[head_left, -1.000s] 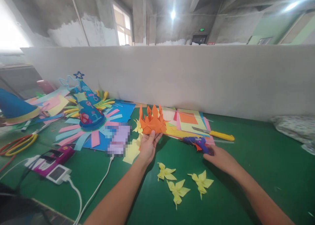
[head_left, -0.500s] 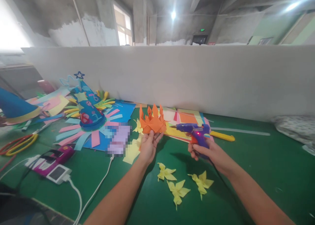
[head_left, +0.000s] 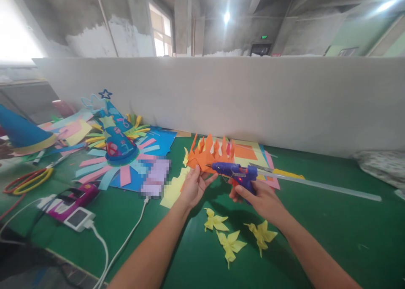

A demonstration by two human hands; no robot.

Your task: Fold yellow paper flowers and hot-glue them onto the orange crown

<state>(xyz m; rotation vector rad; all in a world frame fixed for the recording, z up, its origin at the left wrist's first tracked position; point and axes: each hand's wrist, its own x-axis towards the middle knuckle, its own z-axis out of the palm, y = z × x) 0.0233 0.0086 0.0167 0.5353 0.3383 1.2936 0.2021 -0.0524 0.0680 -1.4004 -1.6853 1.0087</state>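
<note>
My left hand (head_left: 193,187) pinches the lower edge of an orange folded-paper crown (head_left: 210,156) with tall points, held above the table. A small yellow paper piece (head_left: 185,158) shows at the crown's left end. In my right hand (head_left: 253,194) is a blue glue gun (head_left: 232,169) with its red light lit and a long clear glue stick (head_left: 332,186) sticking out the back. Its nozzle is at the front of the crown; whether it touches the paper I cannot tell. Below my hands, folded yellow paper pieces (head_left: 230,243) lie on the green table (head_left: 316,242).
Blue cone hats (head_left: 118,143) with paper strips stand at the left. Nearer are a blurred-out lilac rectangle (head_left: 156,177) on a white cable, a purple-and-white power strip (head_left: 69,204) and red-and-yellow scissors (head_left: 30,181). Coloured paper sheets (head_left: 265,154) and a yellow-handled cutter (head_left: 287,174) lie behind. A white partition (head_left: 253,99) rises beyond.
The glue gun has moved left, bringing its nozzle to the crown. My left hand has turned the crown, so more of its length faces me. The view has shifted slightly.
</note>
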